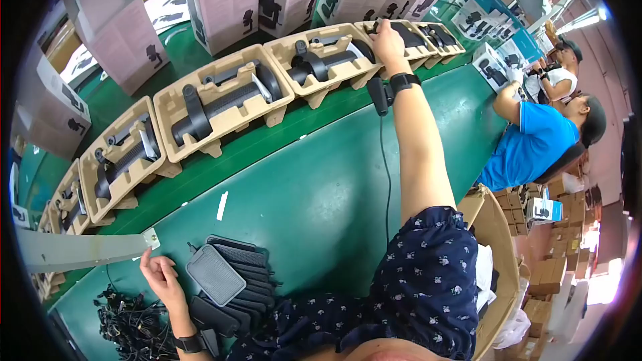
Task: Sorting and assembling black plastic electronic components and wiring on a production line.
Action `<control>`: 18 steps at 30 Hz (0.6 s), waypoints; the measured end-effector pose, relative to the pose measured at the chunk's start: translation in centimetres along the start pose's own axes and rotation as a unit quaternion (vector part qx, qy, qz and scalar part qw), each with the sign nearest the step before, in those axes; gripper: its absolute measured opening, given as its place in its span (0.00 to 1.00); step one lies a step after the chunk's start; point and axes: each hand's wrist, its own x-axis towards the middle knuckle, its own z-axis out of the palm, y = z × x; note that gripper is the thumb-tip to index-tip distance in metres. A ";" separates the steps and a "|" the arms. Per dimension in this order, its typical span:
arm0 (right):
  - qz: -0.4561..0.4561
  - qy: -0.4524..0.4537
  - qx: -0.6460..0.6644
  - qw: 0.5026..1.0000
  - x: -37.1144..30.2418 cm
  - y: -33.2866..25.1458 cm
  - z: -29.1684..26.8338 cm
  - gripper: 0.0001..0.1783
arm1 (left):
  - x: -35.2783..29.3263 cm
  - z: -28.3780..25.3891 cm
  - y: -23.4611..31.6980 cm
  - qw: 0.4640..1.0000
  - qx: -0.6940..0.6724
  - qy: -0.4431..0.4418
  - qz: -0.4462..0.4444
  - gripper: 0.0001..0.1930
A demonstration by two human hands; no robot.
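Along the far edge of the green worktop (314, 187) runs a curved row of moulded cardboard trays (234, 127), each seated with black cylindrical devices (221, 103) and small black parts. Beyond the worktop's far side, behind the trays, stand tall pale boxes (224, 7) with printed pictures. The right hand (388, 43) reaches past the worktop's far edge to where two trays meet; its fingers are bent, and whether they grip anything cannot be made out. A black cable (388, 180) hangs over the worktop from the black gadget (380, 97) at that wrist. Above the worktop's near left part, the left hand (162, 281) has its fingers loosely bent and parted, with nothing seen in it, near the end of a pale metal bar (87, 251). Dark mesh panels (217, 274) lie stacked on the worktop's near side, right of tangled black cables (130, 321). Off the worktop's right side sits a person in blue (535, 140).
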 end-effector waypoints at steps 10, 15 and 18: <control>-0.242 0.206 -0.320 0.893 0.2 -1.2 -7.7 0.07 | 0.8 -0.8 -1.3 1.000 0.023 -0.004 0.012 0.13; -0.324 0.209 -0.377 0.842 -0.2 -1.6 -7.1 0.11 | 0.7 -1.3 -1.8 1.000 0.024 -0.003 0.018 0.13; -0.377 0.013 -0.360 0.853 -0.9 -1.3 -6.5 0.14 | 0.8 -1.5 -2.0 0.999 0.029 -0.012 0.024 0.12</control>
